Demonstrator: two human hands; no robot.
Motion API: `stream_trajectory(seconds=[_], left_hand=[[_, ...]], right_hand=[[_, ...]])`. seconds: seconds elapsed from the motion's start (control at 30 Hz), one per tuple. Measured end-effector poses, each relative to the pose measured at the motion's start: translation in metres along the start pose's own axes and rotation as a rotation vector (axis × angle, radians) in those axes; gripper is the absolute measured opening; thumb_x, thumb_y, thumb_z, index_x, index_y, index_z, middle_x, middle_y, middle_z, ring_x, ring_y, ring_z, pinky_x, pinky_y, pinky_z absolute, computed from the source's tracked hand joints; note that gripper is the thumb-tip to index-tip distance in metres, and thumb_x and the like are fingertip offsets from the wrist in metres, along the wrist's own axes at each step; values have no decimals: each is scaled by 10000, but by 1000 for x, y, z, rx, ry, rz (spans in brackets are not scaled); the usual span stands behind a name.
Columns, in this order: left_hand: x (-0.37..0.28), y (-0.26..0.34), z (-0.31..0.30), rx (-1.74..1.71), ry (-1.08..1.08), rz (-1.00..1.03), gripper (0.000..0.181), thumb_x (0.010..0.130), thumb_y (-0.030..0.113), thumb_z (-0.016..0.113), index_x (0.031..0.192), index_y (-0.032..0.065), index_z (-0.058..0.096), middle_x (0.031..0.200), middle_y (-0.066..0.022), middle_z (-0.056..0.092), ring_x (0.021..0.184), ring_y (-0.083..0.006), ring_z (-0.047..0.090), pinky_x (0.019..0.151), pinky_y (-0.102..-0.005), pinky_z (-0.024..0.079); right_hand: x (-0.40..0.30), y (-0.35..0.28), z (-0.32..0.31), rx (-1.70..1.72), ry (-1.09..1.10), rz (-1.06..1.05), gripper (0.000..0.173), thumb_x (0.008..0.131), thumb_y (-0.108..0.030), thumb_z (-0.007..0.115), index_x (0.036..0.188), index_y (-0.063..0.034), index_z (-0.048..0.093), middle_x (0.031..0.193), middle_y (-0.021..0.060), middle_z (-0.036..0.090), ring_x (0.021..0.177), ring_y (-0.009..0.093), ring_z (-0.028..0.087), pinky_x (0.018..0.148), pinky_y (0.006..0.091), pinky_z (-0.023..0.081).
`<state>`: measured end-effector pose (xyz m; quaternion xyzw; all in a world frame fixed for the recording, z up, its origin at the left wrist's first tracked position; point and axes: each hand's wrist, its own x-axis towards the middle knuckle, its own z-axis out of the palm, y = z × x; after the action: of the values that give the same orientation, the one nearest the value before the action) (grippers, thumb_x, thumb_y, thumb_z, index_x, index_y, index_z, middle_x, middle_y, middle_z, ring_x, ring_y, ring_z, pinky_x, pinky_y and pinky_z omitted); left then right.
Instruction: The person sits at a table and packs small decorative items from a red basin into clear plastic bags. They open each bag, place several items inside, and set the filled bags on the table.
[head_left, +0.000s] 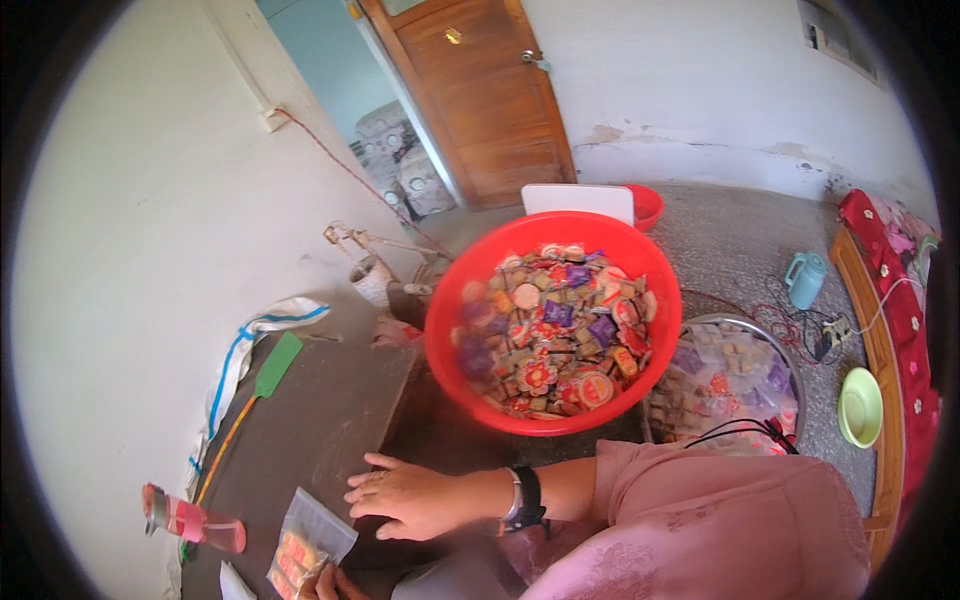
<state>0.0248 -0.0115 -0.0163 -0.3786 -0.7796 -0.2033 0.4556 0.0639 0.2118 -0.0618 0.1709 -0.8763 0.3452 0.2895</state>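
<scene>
At the bottom edge my left hand (330, 583), mostly cut off by the frame, pinches a clear plastic bag (319, 523). Several small orange-and-red wrapped snacks (295, 561) lie in the bag's lower part. My right hand (397, 495), palm down with its fingers apart, is empty at the edge of the dark brown table (330, 397). A black watch strap and a bracelet circle that wrist. Beyond it, a large red basin (551, 424) is filled with individually wrapped biscuits and snacks (555, 330) in red, purple and clear wrappers.
On the table are a pink drink bottle (210, 525) and a green fly swatter (279, 362). A metal basin (795, 375) of filled clear bags (720, 382) stands right of the red basin. Farther right are a light green bowl (860, 407), a blue jug (806, 280) and loose cables (784, 319).
</scene>
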Motion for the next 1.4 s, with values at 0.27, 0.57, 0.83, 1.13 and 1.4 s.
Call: stream_trajectory(seconds=[0.27, 0.57, 0.83, 1.13, 1.4], left_hand=[[22, 37, -19, -287, -21, -40, 67, 923, -11, 654, 967, -17, 704, 1118, -210, 717, 1095, -426, 648, 967, -545, 489], [-9, 51, -12, -389, -272, -21, 105, 876, -8, 700, 970, 28, 670, 961, -152, 693, 892, -342, 649, 840, -452, 524], [-9, 70, -4, -510, -350, 7, 136, 894, -4, 711, 1022, 33, 684, 992, -144, 695, 916, -335, 656, 835, -440, 528], [-8, 12, -23, -414, -256, -298, 129, 962, 32, 653, 1071, -22, 696, 974, -132, 692, 895, -262, 641, 826, -380, 532], [-7, -56, -23, -402, -241, -580, 230, 1011, 144, 652, 1143, -33, 714, 1040, -157, 733, 868, -227, 693, 774, -353, 603]], right_hand=[[-2, -15, -17, 529, 67, 219, 375, 987, -377, 652, 958, -5, 687, 819, 152, 717, 760, 284, 715, 693, 396, 577], [-8, -2, -1, 1494, -215, 575, 640, 930, -507, 694, 1230, 55, 635, 1162, 137, 697, 1091, 259, 663, 880, 443, 572], [-13, 6, -15, 1442, -102, 513, 314, 888, -184, 749, 1132, 7, 700, 967, 29, 705, 882, 136, 661, 787, 322, 572], [-89, 35, -195, 1115, 463, 616, 293, 882, -150, 715, 1124, 15, 704, 1015, 86, 744, 851, 164, 722, 770, 315, 592], [-317, 73, -383, 354, 1232, 905, 302, 930, -173, 672, 1160, 22, 666, 1038, 83, 706, 954, 210, 689, 830, 373, 599]])
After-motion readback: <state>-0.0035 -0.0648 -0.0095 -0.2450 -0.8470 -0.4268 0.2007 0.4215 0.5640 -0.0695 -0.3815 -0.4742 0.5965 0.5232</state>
